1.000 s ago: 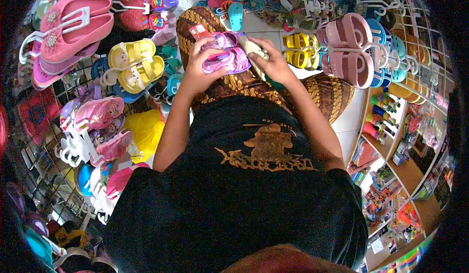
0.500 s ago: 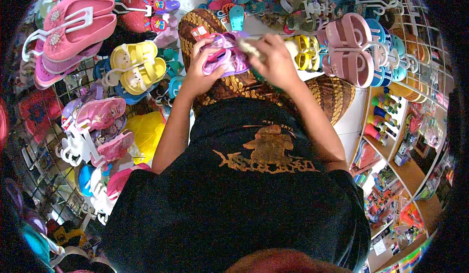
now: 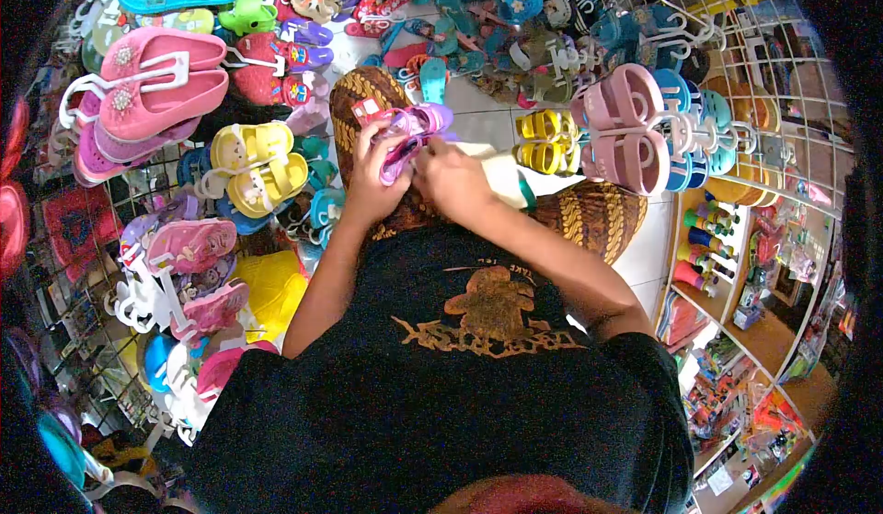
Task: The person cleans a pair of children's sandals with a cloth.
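Observation:
Purple-and-pink child's sandals (image 3: 423, 119) are held above my lap, near the patterned brown cloth (image 3: 589, 224) over my legs. My left hand (image 3: 372, 178) is closed round the near side of the sandals, fingers over their straps. My right hand (image 3: 452, 181) is at their right side, its fingers bent together against the near sandal; what lies between those fingers is hidden. A whitish cloth or sheet with a dark green edge (image 3: 501, 176) shows just right of my right hand.
Pink shoes (image 3: 166, 100) and yellow sandals (image 3: 253, 169) hang on a wire rack at the left. Mauve sandals (image 3: 625, 128) and small yellow sandals (image 3: 547, 142) hang at the right. Shelves with goods (image 3: 773, 330) stand at the lower right.
The sandals have tilted and moved slightly down in view. My right hand has moved left and down, onto the near sandal. The pale thing beside its fingers no longer shows there.

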`<state>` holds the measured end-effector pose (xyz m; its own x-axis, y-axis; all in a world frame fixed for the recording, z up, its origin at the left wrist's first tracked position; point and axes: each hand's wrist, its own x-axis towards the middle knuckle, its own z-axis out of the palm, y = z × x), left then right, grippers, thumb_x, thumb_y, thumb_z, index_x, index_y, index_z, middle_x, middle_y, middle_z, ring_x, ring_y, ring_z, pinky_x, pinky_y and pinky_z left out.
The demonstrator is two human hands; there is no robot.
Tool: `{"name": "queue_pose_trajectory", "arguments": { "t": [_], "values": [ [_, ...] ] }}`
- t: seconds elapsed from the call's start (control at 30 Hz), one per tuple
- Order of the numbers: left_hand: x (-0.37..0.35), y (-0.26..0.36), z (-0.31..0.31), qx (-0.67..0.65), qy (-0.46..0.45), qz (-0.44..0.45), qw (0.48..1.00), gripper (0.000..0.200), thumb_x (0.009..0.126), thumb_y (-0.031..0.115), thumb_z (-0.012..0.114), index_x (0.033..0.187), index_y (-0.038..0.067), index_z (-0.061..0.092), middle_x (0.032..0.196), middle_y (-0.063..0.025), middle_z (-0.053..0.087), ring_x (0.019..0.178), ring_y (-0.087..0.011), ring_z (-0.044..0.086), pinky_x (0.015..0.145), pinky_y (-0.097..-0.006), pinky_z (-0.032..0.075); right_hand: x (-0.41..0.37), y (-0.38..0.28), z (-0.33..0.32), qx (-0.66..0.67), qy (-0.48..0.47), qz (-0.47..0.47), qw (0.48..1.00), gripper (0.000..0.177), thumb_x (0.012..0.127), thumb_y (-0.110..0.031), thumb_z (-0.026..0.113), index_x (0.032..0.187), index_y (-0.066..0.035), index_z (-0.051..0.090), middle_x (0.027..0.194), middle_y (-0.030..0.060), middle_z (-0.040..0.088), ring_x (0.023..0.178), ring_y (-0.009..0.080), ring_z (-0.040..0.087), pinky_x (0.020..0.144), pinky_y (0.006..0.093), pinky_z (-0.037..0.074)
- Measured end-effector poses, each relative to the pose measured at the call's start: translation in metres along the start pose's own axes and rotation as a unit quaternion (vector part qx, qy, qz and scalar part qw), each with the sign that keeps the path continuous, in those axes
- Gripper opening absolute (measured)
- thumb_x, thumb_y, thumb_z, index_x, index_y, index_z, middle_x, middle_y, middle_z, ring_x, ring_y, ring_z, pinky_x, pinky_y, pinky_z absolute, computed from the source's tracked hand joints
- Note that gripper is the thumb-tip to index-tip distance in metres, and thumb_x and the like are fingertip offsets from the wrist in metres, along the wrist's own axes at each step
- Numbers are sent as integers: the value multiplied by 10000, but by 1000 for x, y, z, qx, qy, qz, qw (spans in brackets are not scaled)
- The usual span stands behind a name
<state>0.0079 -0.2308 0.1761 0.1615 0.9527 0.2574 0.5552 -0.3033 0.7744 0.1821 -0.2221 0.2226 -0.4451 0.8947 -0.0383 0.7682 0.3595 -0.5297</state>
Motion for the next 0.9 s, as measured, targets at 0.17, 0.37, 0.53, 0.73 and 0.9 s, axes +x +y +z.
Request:
{"name": "queue_pose_trajectory", "arguments": {
  "t": [0.17, 0.37, 0.53, 0.73, 0.9],
  "values": [
    [-4, 1, -7, -14, -31, -9, 999, 499, 708, 140, 762, 1178, 76, 609, 1356, -210, 435, 1295, -405, 440, 1096, -475, 358, -3, 29, -5, 84, -91, -118, 985, 188, 814, -161, 668, 922, -10, 642, 971, 194, 604, 890, 387, 636, 830, 474, 525],
    [5, 3, -22, -40, -125, -21, 991, 578, 682, 255, 849, 1195, 119, 621, 1428, -179, 358, 1359, -390, 375, 1131, -475, 325, 0, 36, -41, 151, -146, -104, 972, 215, 819, -236, 677, 961, -75, 690, 1025, 183, 636, 973, 376, 634, 857, 477, 526],
    [5, 2, -19, -56, -128, -73, 987, 632, 661, 242, 868, 1220, 117, 600, 1442, -151, 335, 1374, -363, 366, 1141, -447, 319, -12, 16, -5, 38, -35, -57, 997, 156, 798, -151, 681, 901, -36, 655, 996, 179, 618, 921, 367, 643, 829, 463, 536],
    [6, -2, -25, -49, -133, -53, 988, 643, 637, 233, 872, 1202, 109, 593, 1439, -161, 336, 1352, -361, 389, 1137, -442, 323, -3, 44, -55, 178, -243, -108, 947, 284, 812, -179, 623, 1042, -56, 736, 909, 192, 641, 879, 347, 640, 832, 458, 510],
    [2, 4, -17, -28, -58, -16, 998, 607, 606, 191, 854, 1153, 97, 611, 1384, -175, 415, 1311, -376, 424, 1115, -461, 343, -2, 78, -63, 235, -22, 43, 971, 352, 849, -324, 636, 1044, -48, 735, 897, 247, 676, 887, 387, 662, 807, 480, 529]
  ]
}}
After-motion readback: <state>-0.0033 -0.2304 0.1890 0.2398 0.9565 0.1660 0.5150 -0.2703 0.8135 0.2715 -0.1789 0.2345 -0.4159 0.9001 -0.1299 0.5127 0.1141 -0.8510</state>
